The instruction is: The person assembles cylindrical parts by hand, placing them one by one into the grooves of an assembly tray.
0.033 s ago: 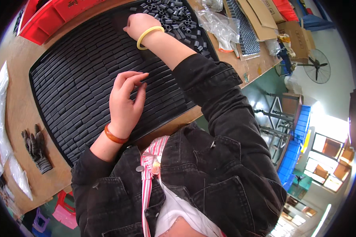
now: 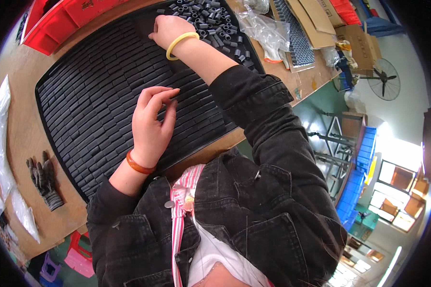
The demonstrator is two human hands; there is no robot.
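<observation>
Hardly anything has moved since the earlier frame; the right hand sits a trace higher, and the left hand matches its earlier pose. Loose short black tube sections lie heaped just beyond and to the right of the right hand, while laid rows of black tubes spread beneath and to the left of both hands, inside a black tray.

Each section should be light, fairly stiff and hard to break, perhaps a little slippery, and apt to roll when loose. Its outer wall, pinched across between thumb and forefinger, looks the best hold; the open end might also take a fingertip.

The left hand hangs half curled, thumb and forefinger slightly parted, nothing visible between them; whether it touches the rows is unclear. Most of the right hand's fingers are turned away, so I cannot tell whether they pinch a tube. Its forearm covers part of the rows, the heap's far side is cut off at the upper edge, and black on black blurs the seams near both hands.
</observation>
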